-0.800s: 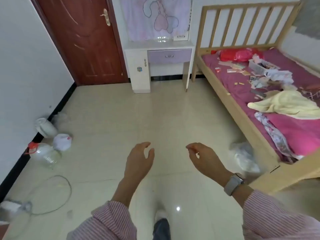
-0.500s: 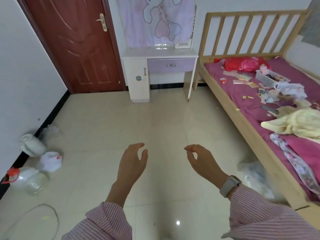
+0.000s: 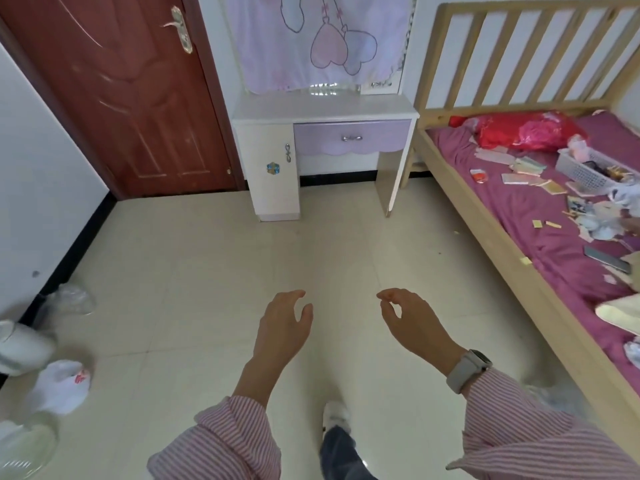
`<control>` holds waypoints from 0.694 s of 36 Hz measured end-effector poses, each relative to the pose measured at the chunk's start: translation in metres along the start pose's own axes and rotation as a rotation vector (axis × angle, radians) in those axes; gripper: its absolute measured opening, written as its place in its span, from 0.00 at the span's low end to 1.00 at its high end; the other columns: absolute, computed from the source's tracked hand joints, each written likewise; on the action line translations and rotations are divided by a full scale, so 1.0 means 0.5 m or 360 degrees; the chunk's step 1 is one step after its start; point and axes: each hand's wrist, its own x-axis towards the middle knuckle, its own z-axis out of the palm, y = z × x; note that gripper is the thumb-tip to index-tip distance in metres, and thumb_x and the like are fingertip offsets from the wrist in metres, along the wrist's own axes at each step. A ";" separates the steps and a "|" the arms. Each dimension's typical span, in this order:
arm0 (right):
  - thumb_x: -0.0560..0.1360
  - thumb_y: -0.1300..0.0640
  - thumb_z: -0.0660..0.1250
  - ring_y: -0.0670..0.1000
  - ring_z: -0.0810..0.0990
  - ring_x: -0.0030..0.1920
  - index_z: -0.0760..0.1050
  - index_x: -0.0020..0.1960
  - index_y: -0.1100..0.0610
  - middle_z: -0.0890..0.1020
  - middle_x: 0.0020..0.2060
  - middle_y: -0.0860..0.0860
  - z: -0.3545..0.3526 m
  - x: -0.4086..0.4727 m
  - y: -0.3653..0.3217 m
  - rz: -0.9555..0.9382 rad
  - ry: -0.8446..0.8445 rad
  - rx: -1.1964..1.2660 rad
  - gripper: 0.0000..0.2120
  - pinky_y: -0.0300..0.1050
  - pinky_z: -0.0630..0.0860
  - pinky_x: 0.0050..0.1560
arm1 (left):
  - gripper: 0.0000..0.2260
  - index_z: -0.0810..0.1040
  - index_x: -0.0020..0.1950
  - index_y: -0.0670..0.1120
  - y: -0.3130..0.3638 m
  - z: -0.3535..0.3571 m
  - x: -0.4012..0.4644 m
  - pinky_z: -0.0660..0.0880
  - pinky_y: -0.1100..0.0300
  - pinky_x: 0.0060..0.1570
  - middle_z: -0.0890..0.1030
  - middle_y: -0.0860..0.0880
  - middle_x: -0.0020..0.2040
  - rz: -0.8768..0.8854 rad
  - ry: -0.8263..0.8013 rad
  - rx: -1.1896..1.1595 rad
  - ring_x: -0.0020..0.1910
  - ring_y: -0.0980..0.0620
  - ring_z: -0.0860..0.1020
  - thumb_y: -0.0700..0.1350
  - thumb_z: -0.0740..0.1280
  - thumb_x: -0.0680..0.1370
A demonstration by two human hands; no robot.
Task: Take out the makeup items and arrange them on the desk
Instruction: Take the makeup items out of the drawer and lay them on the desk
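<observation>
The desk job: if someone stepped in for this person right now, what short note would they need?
Left hand: empty, fingers loosely curled, out over the floor.
Right hand: empty too, thumb and forefinger nearly touching.
Desk: ahead against the wall, between the door and the bed; its drawer is closed.
Basket lies on the bed among scattered bits; whether they are makeup is unclear.
Done: nothing taken out.
Left: find the makeup, arrange it on the desk.

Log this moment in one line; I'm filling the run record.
phase: approach | left hand: empty, loosely curled | right hand: empty, loosely curled | desk: ahead, drawer closed | makeup: not seen
</observation>
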 end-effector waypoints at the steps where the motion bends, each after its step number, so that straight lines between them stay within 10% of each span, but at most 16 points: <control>1: 0.78 0.57 0.59 0.50 0.74 0.58 0.75 0.59 0.55 0.78 0.56 0.49 0.001 0.053 -0.003 -0.0002 -0.0019 0.0009 0.12 0.40 0.66 0.59 | 0.16 0.72 0.66 0.45 0.003 -0.003 0.055 0.67 0.53 0.63 0.73 0.47 0.65 -0.0009 0.0003 0.0002 0.62 0.48 0.72 0.47 0.62 0.79; 25: 0.78 0.58 0.59 0.50 0.76 0.55 0.75 0.58 0.56 0.79 0.53 0.50 0.106 1.127 -0.139 -0.0013 -0.0042 -0.0033 0.12 0.45 0.72 0.58 | 0.15 0.73 0.65 0.43 -0.088 -0.129 1.112 0.67 0.56 0.63 0.75 0.46 0.63 0.0014 0.0120 -0.0005 0.62 0.49 0.72 0.44 0.62 0.79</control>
